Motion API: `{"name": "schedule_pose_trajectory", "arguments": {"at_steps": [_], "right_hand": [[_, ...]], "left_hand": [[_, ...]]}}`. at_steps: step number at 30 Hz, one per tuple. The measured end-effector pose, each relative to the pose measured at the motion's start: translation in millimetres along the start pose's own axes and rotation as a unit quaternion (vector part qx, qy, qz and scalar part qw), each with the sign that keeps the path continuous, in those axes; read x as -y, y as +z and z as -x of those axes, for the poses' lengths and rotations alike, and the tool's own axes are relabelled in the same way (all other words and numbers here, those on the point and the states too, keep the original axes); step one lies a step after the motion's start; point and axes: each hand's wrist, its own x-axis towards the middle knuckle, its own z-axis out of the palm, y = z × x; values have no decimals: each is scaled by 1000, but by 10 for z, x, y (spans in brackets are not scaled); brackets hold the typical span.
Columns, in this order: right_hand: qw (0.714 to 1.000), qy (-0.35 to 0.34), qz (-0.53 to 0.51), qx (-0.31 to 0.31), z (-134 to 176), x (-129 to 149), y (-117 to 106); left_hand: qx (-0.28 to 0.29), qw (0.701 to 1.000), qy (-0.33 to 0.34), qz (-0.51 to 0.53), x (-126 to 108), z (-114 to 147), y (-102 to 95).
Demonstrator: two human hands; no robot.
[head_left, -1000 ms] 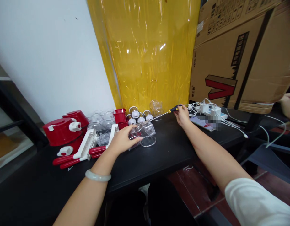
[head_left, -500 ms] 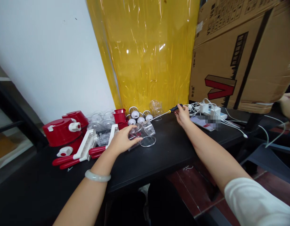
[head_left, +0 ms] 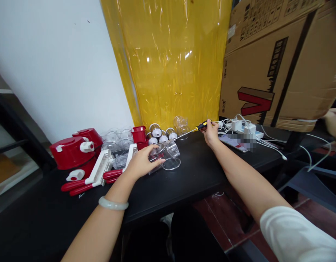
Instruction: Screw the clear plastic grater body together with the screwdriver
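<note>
My right hand [head_left: 211,134] is closed round the black-and-yellow handle of a screwdriver [head_left: 203,126]. Its long metal shaft points left, with the tip at a clear plastic part [head_left: 172,148]. My left hand [head_left: 143,160] grips that part from the left, thumb below and fingers above. The part has a round, cup-like end and a ring-shaped rim facing me; what the screwdriver tip touches is too small to tell. Just behind it are several white-and-dark metallic cylinders [head_left: 155,131] and a red square container [head_left: 139,134]. A clear plastic cup-like piece [head_left: 181,125] stands near the yellow sheet.
Red housings [head_left: 71,153] and white frames with red handles [head_left: 99,168] lie left on the black table [head_left: 179,185], near clear bowl-like parts [head_left: 112,135]. To the right are a phone [head_left: 233,142], chargers and cables [head_left: 240,125], and a large cardboard box [head_left: 255,65]. Another person's arm [head_left: 334,122] shows far right.
My right hand's fingers have shifted slightly on the screwdriver handle, showing more of its yellow. My left hand and the clear plastic part stay in place.
</note>
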Motion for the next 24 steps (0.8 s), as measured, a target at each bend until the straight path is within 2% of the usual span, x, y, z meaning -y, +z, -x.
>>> {"name": "schedule_pose_trajectory", "arguments": {"at_steps": [3, 5, 9, 13, 16, 24], "right_hand": [[999, -41, 20, -23, -4, -30, -14], [998, -44, 17, -35, -17, -36, -23], [999, 1, 0, -48, -42, -11, -18], [999, 38, -23, 6, -23, 49, -8], [998, 55, -30, 8, 12, 76, 9], [1000, -24, 2, -13, 21, 34, 13]], "left_hand": [[-1, 1000, 1, 2, -2, -3, -2], [-1, 1000, 0, 0, -4, -4, -2], [-2, 1000, 5, -1, -8, -4, -3], [-3, 1000, 0, -2, -14, -8, -3], [-1, 1000, 2, -2, -20, -7, -5], [2, 1000, 1, 0, -28, 7, -15]]}}
